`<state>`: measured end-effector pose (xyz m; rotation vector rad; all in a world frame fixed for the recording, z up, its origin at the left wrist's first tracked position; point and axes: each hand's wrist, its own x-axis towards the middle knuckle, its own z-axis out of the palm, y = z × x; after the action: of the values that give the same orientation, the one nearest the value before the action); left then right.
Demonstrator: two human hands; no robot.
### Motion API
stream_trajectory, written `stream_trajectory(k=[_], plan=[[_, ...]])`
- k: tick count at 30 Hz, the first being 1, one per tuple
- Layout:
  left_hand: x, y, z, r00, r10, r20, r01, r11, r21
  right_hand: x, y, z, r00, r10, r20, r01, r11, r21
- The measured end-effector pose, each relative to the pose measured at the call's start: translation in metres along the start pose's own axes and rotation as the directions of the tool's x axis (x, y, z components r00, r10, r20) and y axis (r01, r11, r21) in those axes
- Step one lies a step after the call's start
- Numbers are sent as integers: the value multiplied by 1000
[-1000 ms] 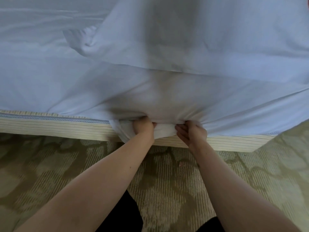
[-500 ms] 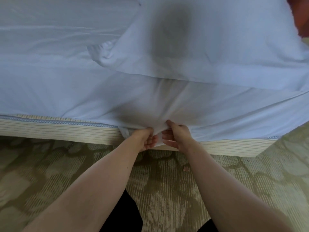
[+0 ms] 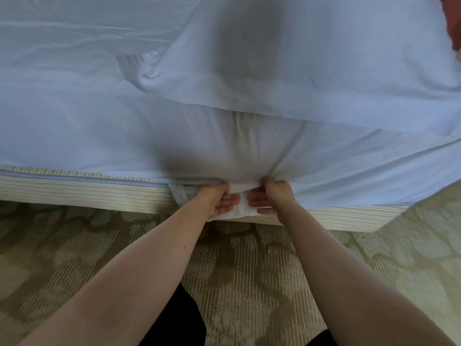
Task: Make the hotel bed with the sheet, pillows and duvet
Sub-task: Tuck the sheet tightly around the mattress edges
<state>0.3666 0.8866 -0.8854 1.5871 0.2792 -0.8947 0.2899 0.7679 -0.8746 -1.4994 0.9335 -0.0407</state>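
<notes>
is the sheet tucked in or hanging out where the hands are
Out: a bunch of sheet hangs over the striped base, gripped by the left hand and right hand.

olive and beige patterned carpet (image 3: 249,283) covers the floor under a cream striped fabric bed base (image 3: 74,196); soft, even light.

The hands, set apart at the mattress edge a second ago, have closed together at centre frame. The left hand (image 3: 219,199) and right hand (image 3: 274,198) now grip a bunched fold of the sheet (image 3: 174,141), drawn lower over the striped bed base (image 3: 74,196).
</notes>
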Motion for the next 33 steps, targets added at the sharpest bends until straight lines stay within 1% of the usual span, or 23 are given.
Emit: stream_trajectory(k=[2,3,4,6,8,10,12,14,17,20,23,25,28,30,31,32,33], plan=[[-2,4,0,1000,4,18,-3,999,-35,0,6,-7,998,65,-16,-64,994,94],[-4,6,1,1000,-1,27,2,998,-56,0,10,-10,995,98,-30,-92,980,177],[-6,7,3,999,-7,35,9,996,-83,0,15,-12,990,136,-40,-119,950,287],[-9,10,9,999,-32,36,38,982,-183,0,22,-16,980,196,-33,-152,843,516],[-11,11,15,998,-59,26,64,950,-307,-2,24,-17,980,193,-39,-120,746,655],[-12,11,20,998,-65,6,62,915,-398,-2,20,-18,986,161,-48,-76,681,729],[-11,11,25,998,-66,-8,54,879,-474,-1,14,-22,991,133,4,-84,599,797],[-11,12,28,997,-74,1,62,825,-562,0,10,-26,992,114,57,-107,493,863],[-10,14,35,998,-57,7,47,747,-664,0,10,-26,993,77,92,-114,361,926],[0,11,40,998,-64,-7,40,698,-715,5,10,-23,996,49,72,-82,250,965],[7,14,42,998,-69,-2,47,692,-720,10,10,-18,995,9,100,-100,106,989],[7,18,41,998,-56,-5,37,717,-696,15,11,-14,993,-19,116,-115,27,993],[1,24,39,999,-38,34,51,734,-678,28,8,-8,996,-38,76,-77,-22,997],[-2,28,37,998,-27,54,56,743,-667,34,3,-4,994,-90,55,-59,-42,997],[-3,30,36,998,-28,60,60,749,-660,36,2,-3,991,-120,60,-64,-33,997],[-2,31,35,998,-32,62,65,756,-651,36,1,-2,988,-130,81,-82,0,997],[-2,31,34,997,-36,64,69,766,-639,36,-1,-1,981,-146,129,-122,55,991]])
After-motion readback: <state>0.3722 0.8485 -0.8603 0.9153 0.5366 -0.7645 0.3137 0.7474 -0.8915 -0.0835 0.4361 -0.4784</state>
